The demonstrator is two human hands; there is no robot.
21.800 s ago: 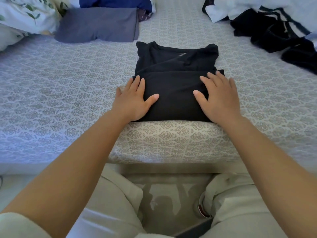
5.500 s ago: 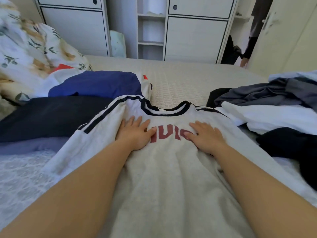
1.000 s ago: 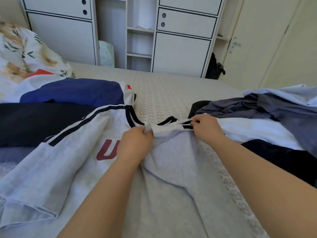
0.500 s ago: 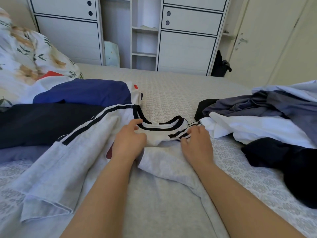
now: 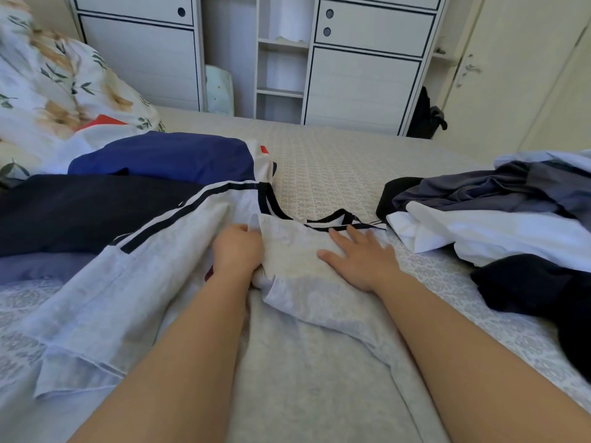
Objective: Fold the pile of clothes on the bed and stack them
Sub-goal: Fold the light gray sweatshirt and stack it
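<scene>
Shirt (image 5: 153,282) lettering hidden, unreadable; left hand (image 5: 238,249) grips fold, right hand (image 5: 359,255) flat, fingers splayed.

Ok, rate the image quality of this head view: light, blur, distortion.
Head view: soft, even daylight with no glare or hard shadows; wide-angle bending tilts the white cabinets and door; slight softness on the floral pillow at the left edge; the grey shirt, left hand and right hand look reasonably sharp.

Bare bedspread (image 5: 329,174) ahead; folded stack (image 5: 128,187) left, pile (image 5: 511,219) right.
</scene>
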